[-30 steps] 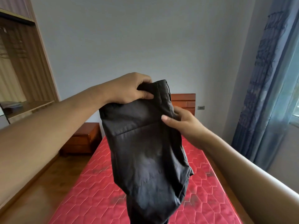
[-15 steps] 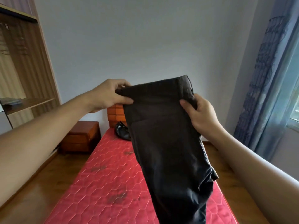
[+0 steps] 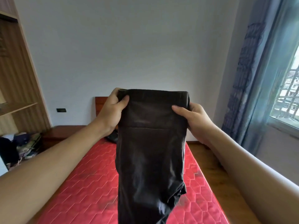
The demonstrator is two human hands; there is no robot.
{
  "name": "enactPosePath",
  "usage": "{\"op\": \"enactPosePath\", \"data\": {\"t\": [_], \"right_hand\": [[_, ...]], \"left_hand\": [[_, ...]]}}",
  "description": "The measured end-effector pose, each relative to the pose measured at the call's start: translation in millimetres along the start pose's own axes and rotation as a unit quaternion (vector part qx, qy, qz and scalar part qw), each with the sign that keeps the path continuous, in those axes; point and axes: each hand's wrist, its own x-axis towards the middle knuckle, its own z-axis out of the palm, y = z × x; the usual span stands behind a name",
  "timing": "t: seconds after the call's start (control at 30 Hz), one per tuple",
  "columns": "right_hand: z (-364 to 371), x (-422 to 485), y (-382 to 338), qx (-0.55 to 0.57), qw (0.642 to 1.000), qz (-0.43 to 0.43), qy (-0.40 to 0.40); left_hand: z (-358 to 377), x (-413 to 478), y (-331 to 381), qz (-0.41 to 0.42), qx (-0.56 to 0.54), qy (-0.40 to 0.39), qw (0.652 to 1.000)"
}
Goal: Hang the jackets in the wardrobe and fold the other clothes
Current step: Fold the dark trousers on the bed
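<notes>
The dark trousers (image 3: 150,143) are held up in the middle of the frame, waistband level and pulled flat. The left hand (image 3: 111,110) pinches the band's left corner, thumb in front, fingers curled behind; the right hand (image 3: 194,117) grips the right corner the same way. The cloth hangs straight down past the bottom edge, bunched at the lower right, above the red mattress (image 3: 84,191). A small dark item (image 3: 112,137) lies on the mattress near the headboard (image 3: 101,102). The open wardrobe (image 3: 17,78) stands at far left with a heap of clothes (image 3: 24,143) beneath; a blue curtain (image 3: 252,78) hangs at right.
</notes>
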Motion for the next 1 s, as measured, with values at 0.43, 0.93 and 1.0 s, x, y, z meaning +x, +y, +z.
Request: {"op": "enactPosePath", "data": {"t": [0.43,0.93,1.0], "right_hand": [[30,3,16,0.006,0.998,-0.053,-0.028],[-90,-62,152,-0.305,0.901,0.255,-0.174],[-88,-60,141,-0.341,0.884,0.241,-0.211]], "left_hand": [[18,27,57,0.141,0.638,-0.202,0.730],[15,58,46,0.242,0.523,-0.233,0.783],[22,58,44,0.233,0.514,-0.243,0.789]]}}
